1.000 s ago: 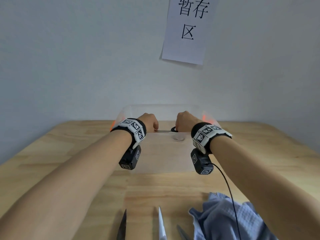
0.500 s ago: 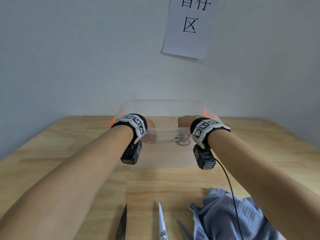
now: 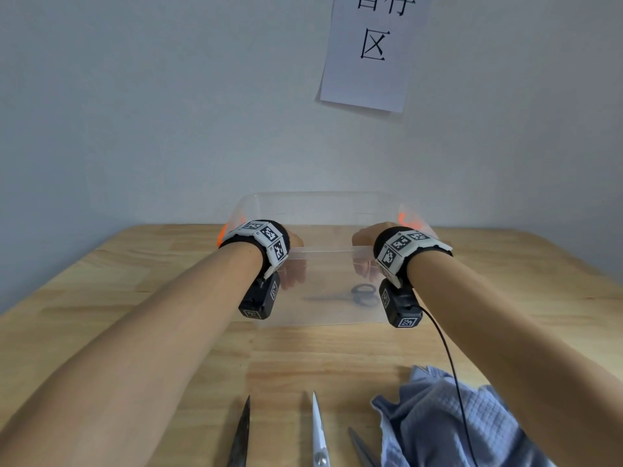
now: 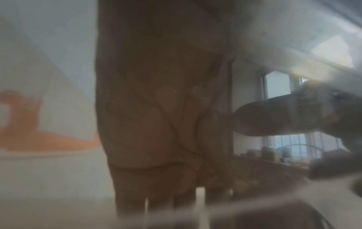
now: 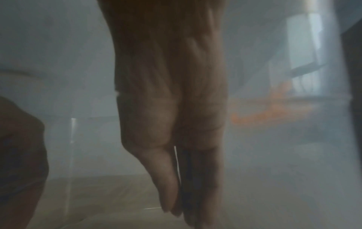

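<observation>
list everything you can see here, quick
black-handled metal scissors: 1, black and grey, flat on the box floor
clear plastic storage box: 1, transparent, far middle of the table
orange box latches: 2, orange, one at each end of the box
dark metal blade: 1, dark grey, near table edge
silver scissor blade: 1, silver, near edge, middle
grey metal blade: 1, grey, near edge beside the cloth
crumpled blue cloth: 1, light blue, near right
white paper sign: 1, white with black characters, on the wall
wooden table: 1, light wood
left hand: 1, inside the box, holding nothing
right hand: 1, inside the box, holding nothing
</observation>
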`<state>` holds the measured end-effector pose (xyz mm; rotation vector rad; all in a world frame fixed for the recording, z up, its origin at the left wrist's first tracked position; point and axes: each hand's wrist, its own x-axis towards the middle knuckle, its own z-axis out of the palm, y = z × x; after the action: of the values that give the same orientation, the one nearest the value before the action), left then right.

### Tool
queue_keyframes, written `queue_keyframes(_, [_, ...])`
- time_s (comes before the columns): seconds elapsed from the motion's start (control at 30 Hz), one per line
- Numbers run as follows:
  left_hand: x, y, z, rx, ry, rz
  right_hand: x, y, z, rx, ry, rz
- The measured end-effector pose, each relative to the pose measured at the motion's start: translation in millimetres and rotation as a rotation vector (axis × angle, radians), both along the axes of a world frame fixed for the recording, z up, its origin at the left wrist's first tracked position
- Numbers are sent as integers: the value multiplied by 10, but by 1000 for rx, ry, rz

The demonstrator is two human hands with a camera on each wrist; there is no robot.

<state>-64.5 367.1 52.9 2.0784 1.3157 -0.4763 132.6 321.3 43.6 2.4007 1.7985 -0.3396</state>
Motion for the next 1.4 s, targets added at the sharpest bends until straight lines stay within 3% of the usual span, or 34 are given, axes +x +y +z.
queue_keyframes(0.07, [4,0,6,-13,13,46,114,183,-116,-59,-29,2])
queue_keyframes(0.13, [-4,-5,11,180,-24,29,-42,77,-6,-50,-27,42])
queue_keyframes(0.2, [11,-13,20,350,-63,-11,-172,-31,101,16,-40,56])
queue_keyframes(0.3, [70,-55,133,464,-28,-26,-278,-63,220,108,-85,99])
queue_keyframes(0.5, [-16,-245,377,709,-158,42,-256,-254,521,361,-152,174])
queue_keyframes(0.93, [-216,-1315,916,733,-267,-4,-555,-1257,944,542,31,148])
queue_keyframes(1.4, [-445,-2124,796,679,-338,-21,-770,-2118,721,526,91,92])
